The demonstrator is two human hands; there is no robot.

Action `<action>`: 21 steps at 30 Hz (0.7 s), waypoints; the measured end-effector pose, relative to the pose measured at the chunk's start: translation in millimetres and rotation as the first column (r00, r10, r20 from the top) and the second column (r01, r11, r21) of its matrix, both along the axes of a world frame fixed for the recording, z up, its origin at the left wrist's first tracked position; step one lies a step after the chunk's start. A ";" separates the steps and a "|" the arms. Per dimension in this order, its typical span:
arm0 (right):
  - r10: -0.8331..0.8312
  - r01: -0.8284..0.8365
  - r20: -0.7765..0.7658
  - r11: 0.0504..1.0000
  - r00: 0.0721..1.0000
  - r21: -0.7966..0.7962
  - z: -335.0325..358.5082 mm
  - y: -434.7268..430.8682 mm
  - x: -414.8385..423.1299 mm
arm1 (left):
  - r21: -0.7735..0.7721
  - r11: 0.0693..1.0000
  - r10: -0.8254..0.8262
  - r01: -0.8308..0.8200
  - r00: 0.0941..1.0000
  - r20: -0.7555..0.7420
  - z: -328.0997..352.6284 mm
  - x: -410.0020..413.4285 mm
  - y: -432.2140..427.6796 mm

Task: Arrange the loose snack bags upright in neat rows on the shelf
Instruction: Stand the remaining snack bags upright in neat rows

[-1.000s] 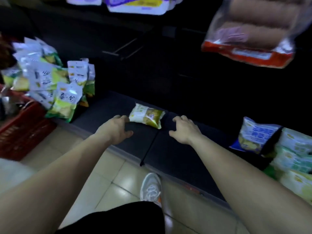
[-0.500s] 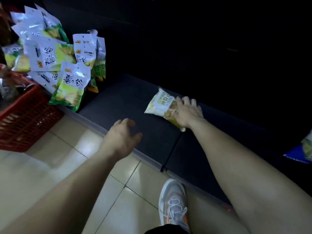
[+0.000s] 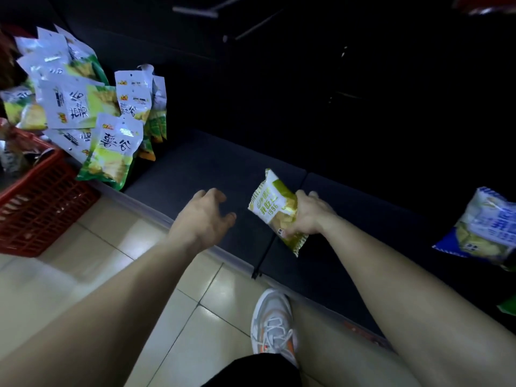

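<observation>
My right hand [image 3: 308,216] grips a small white and yellow-green snack bag [image 3: 272,203] and holds it tilted just above the dark bottom shelf [image 3: 201,169]. To its left my left hand [image 3: 203,216] hovers over the shelf's front edge, fingers apart and holding nothing. At the shelf's left end stands a loose cluster of white and green snack bags [image 3: 114,146], several leaning or overlapping. A blue and white snack bag [image 3: 485,227] lies at the shelf's right end.
A red plastic basket [image 3: 42,202] sits on the tiled floor [image 3: 117,247] at the left, beside the shelf. My white and orange shoe [image 3: 275,328] stands against the shelf's front edge. The back of the shelf is dark.
My right hand has closed on the small bag and lifted it off the shelf toward me. The left hand stayed near the front edge, open. The view shifted slightly.
</observation>
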State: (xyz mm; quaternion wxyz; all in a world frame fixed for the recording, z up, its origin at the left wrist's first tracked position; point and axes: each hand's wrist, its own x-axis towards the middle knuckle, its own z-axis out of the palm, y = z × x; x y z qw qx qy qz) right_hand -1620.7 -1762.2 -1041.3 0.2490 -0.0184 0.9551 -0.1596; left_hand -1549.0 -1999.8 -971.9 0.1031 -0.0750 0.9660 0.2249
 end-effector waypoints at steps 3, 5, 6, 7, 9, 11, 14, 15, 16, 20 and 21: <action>0.058 -0.058 -0.037 0.998 0.998 0.006 41.9 30.7 32.3 | -0.052 0.993 -0.100 0.102 0.994 0.037 24.4 2.5 15.5; 0.077 -0.078 -0.051 0.997 0.996 -0.024 79.5 54.4 57.2 | -0.048 0.983 -0.172 0.175 0.984 0.049 49.2 6.2 32.5; 0.081 -0.084 -0.060 0.996 0.995 -0.042 99.8 66.9 70.9 | -0.035 0.976 -0.215 0.217 0.976 0.046 63.2 8.8 42.9; 0.084 -0.088 -0.074 0.994 0.994 -0.060 119.6 79.7 85.3 | -0.019 0.965 -0.260 0.261 0.965 0.036 77.4 13.1 54.6; 0.073 -0.083 -0.112 0.992 0.991 -0.092 156.7 104.6 116.5 | 0.037 0.938 -0.346 0.346 0.938 0.009 104.9 26.7 81.4; 0.042 -0.062 -0.157 0.990 0.987 -0.124 186.2 127.1 147.9 | 0.154 0.905 -0.399 0.397 0.917 -0.015 128.2 46.0 110.1; -0.019 -0.017 -0.217 0.986 0.976 -0.164 214.4 156.7 189.8 | 0.297 0.850 -0.438 0.435 0.897 -0.062 149.1 71.7 149.6; -0.035 -0.006 -0.229 0.985 0.973 -0.174 219.5 166.2 201.4 | 0.325 0.838 -0.435 0.438 0.896 -0.087 151.4 77.2 160.8; -0.052 0.007 -0.235 0.982 0.971 -0.187 222.7 176.0 212.1 | 0.354 0.828 -0.427 0.435 0.898 -0.105 153.6 82.3 172.0; -0.103 0.058 -0.242 0.981 0.965 -0.186 218.2 217.8 241.5 | 0.409 0.809 -0.412 0.421 0.904 -0.115 151.7 93.2 220.1; -0.115 0.076 -0.243 0.983 0.963 -0.167 214.1 228.8 246.1 | 0.397 0.812 -0.417 0.429 0.901 -0.121 150.4 93.9 233.5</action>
